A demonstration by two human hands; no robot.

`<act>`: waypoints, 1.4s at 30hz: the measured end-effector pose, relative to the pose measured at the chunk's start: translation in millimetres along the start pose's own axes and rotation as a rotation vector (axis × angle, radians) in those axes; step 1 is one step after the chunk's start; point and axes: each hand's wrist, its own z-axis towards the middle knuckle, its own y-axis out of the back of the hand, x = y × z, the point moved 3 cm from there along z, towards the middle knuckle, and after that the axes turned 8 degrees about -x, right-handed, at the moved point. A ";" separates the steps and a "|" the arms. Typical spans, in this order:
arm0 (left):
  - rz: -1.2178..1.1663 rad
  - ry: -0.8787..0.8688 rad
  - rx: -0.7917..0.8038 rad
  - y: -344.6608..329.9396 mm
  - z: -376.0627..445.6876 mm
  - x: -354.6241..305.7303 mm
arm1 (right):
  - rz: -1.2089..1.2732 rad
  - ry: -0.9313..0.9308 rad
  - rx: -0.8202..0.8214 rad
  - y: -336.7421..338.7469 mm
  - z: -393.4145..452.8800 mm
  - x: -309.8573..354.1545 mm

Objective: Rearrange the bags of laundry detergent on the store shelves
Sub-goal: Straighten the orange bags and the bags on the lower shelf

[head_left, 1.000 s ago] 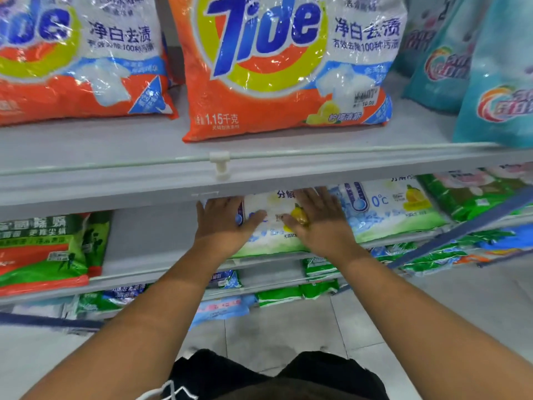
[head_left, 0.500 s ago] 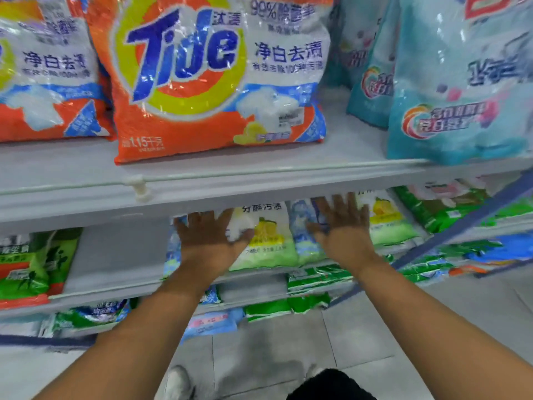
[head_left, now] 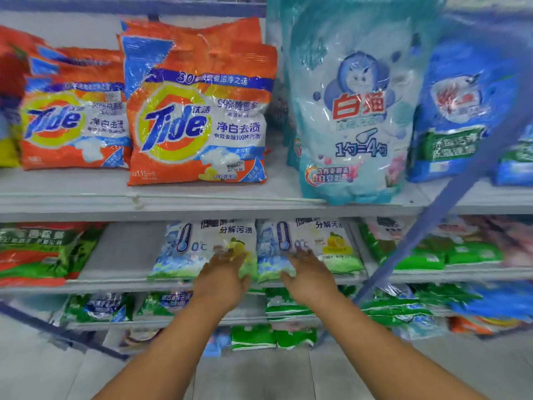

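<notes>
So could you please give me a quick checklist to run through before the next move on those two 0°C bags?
1. Left hand free: ok, open, holding nothing.
2. Right hand free: ok, open.
3. Left 0°C bag upright and facing out: ok.
4. Right 0°C bag beside it, label out: ok.
5. Gap on the shelf left of the bags: ok, bare space there.
6. Bags fully seated behind the shelf lip: cannot tell, blurred.

The left hand and right hand are blurred, so their contact with the bags is unclear. The upper shelf hides the bags' tops. The blue bag is cut by the right edge.
</notes>
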 end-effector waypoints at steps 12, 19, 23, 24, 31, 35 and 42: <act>-0.022 -0.264 -0.005 26.9 -58.2 -119.8 | 0.050 -0.211 -0.224 66.3 -132.4 -77.1; -0.013 -0.323 -0.006 40.1 -68.1 -189.3 | 0.087 -0.329 -0.269 99.8 -173.8 -159.7; -0.060 -0.369 -0.007 37.2 -79.2 -265.0 | 0.153 -0.354 -0.332 126.3 -194.0 -215.7; -0.060 -0.374 -0.006 36.1 -82.1 -286.5 | 0.177 -0.352 -0.349 133.1 -199.8 -232.2; -0.076 -0.378 -0.070 30.5 -89.4 -431.4 | 0.272 -0.334 -0.411 194.3 -245.6 -347.2; -0.084 -0.370 -0.090 29.3 -88.5 -491.6 | 0.270 -0.302 -0.407 221.6 -261.2 -392.6; -0.070 -0.366 -0.074 13.0 -67.5 -553.0 | 0.314 -0.305 -0.430 241.7 -246.6 -452.1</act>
